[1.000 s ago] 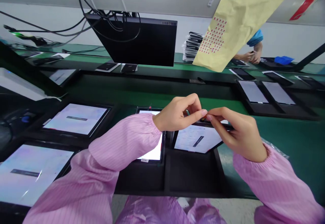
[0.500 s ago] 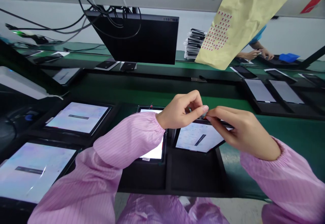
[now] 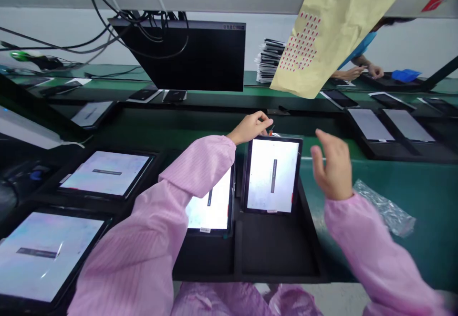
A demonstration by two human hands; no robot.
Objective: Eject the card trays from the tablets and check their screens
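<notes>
- Your left hand is at the far edge of the upright-facing tablet, fingers bent; you cannot tell from here whether they pinch anything, though a small orange-and-white bit shows just beside them.
- Your right hand is raised and blurred, thumb and fingers spread, holding nothing, right of that tablet and apart from it.
- That lit tablet sits at the far end of the right compartment of the black tray.
- Your left sleeve blocks part of the neighbouring tablet in the left compartment.
- Beyond your right hand, a clear plastic bag lies on the green bench.
- Two lit tablets lie on your left.
- Ahead, black cables hang across the dark monitor; a yellow sheet partly hides a co-worker.
</notes>
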